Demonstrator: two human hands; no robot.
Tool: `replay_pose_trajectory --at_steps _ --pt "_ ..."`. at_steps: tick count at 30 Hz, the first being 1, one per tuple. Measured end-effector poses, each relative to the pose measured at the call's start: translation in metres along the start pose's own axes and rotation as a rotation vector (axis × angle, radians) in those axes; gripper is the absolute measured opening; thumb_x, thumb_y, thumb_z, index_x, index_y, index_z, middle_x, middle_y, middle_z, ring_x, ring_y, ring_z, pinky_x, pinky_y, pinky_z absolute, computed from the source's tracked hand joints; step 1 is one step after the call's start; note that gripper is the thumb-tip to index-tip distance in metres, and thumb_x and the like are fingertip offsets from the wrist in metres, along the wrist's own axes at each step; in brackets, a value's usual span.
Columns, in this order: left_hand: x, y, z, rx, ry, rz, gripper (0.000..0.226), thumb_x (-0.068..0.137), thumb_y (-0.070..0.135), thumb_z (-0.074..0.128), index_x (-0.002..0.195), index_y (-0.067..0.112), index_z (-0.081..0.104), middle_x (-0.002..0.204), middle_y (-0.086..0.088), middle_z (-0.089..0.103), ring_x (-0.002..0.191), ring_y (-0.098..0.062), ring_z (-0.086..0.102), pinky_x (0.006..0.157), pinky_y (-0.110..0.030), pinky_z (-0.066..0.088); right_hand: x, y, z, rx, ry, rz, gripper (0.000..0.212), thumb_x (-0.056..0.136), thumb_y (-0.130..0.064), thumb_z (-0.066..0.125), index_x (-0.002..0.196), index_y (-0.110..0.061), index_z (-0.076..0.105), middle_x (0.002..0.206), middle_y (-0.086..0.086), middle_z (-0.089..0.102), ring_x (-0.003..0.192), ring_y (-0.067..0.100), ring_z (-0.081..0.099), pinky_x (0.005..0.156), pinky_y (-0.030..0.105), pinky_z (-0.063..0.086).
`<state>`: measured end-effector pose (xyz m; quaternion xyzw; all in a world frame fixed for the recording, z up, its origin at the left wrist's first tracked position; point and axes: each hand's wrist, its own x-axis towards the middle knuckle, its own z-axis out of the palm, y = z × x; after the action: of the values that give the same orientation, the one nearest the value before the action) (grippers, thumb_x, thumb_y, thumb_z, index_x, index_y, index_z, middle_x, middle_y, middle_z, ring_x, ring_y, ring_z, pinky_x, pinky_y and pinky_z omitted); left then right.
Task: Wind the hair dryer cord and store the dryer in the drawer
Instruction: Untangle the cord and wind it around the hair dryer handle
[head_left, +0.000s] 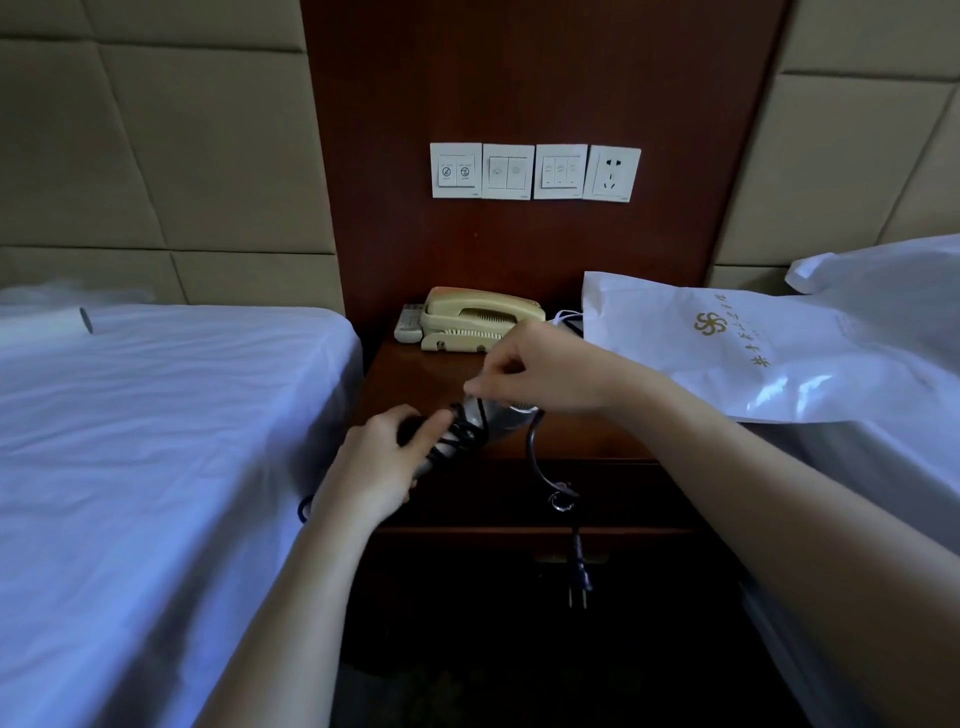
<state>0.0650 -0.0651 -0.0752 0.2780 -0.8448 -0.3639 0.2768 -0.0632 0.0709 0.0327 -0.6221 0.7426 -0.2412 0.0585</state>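
My left hand (382, 460) grips the handle of a silver and black hair dryer (475, 426) above the front of the dark wooden nightstand (415, 374). Several turns of black cord lie wound around the dryer's body. Just above the dryer, my right hand (530, 371) pinches the cord. The loose end of the cord (535, 452) hangs down past the nightstand's front, ending in a plug (581, 577) that dangles before the closed drawer (519, 499). A short cord loop shows below my left wrist.
A cream telephone (475, 317) and a remote (410, 322) stand at the nightstand's back. Switch plates and a wall socket (613, 174) are above. A bed with white sheets (156, 441) is on the left, a white plastic bag (779, 353) on the right bed.
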Motion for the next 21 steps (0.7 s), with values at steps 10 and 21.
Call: replay_pose_trajectory --at_steps 10,21 --pt "-0.008 0.017 0.008 0.197 -0.07 -0.025 0.08 0.059 0.088 0.025 0.1 0.028 0.058 0.085 -0.012 0.069 0.076 -0.035 0.067 0.075 -0.046 0.056 0.015 -0.029 0.009 -0.094 -0.129 -0.112 0.025 0.088 -0.025 0.061 0.069 -0.01 0.064 0.058 -0.006 0.051 0.052 0.006 0.044 0.051 0.015 0.034" --pt "-0.008 0.025 -0.002 0.174 -0.082 -0.046 0.037 0.073 0.061 0.027 0.065 0.038 0.056 0.066 0.004 0.066 0.065 -0.029 0.067 0.071 -0.043 0.057 0.009 -0.008 -0.004 0.119 -0.201 0.031 0.03 0.089 -0.03 0.061 0.068 -0.009 0.063 0.052 -0.01 0.052 0.044 0.0 0.045 0.048 0.014 0.035"
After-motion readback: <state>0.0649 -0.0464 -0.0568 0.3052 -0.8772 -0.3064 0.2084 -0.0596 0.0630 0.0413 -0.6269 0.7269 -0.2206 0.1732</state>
